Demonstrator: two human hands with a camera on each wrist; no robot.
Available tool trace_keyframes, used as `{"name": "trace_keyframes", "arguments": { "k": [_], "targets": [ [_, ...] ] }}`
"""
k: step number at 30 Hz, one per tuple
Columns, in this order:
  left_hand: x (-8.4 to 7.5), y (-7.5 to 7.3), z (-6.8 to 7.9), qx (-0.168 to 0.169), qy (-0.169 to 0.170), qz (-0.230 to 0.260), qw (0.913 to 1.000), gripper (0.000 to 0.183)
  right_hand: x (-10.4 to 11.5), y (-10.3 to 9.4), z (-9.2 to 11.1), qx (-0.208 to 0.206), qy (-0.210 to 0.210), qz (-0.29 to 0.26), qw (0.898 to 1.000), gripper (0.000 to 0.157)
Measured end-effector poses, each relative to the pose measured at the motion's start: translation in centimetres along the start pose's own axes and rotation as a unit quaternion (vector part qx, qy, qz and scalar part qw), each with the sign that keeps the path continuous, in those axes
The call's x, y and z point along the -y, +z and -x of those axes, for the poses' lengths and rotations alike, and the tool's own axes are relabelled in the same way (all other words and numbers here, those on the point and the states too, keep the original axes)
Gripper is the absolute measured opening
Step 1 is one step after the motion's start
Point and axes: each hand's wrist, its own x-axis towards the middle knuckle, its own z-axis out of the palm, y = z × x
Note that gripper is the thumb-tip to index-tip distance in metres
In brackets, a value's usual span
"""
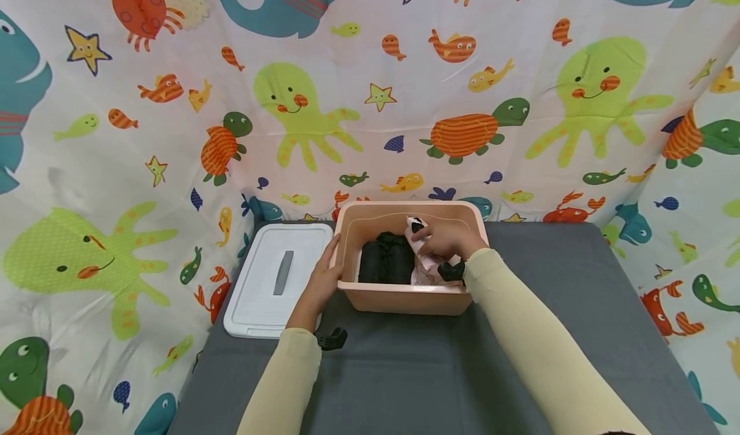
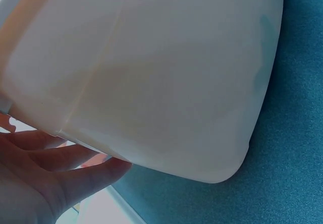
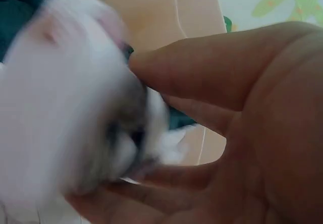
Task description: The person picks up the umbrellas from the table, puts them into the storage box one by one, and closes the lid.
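A peach plastic bin (image 1: 405,300) stands on the grey table, its top uncovered. My left hand (image 1: 321,281) rests along the bin's left side, and in the left wrist view its fingers (image 2: 96,176) lie extended against the outer wall. Inside, my right hand (image 1: 448,241) grips a pale pink patterned soft bundle (image 1: 426,269). The right wrist view shows this bundle (image 3: 75,103) blurred, between thumb and fingers, with a dark patch near the grip. To its left in the bin sits a black gathered fabric bundle (image 1: 386,258).
A white lid (image 1: 254,281) with a grey handle (image 1: 283,273) lies left of the bin. Behind the grey table (image 1: 405,371) hangs a sheet (image 1: 358,133) printed with sea animals, and it also runs along both sides.
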Motion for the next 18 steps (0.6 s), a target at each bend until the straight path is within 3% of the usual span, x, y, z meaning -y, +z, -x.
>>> {"name": "trace_keyframes", "arguments": {
  "k": [8,12,18],
  "targets": [
    [-0.5,0.1,-0.1,0.017,-0.016,0.004,0.9997,0.078,0.6,-0.5,1.1,-0.022,0.011,-0.04,0.999,0.051],
    [-0.5,0.0,0.0,0.014,-0.02,0.0,0.9997,0.079,0.7,-0.8,1.8,-0.027,0.009,-0.034,0.999,0.046],
    [-0.4,-0.1,-0.1,0.013,-0.016,-0.008,0.9998,0.08,0.3,-0.8,2.6,-0.043,-0.017,0.024,0.999,0.042]
  ]
}}
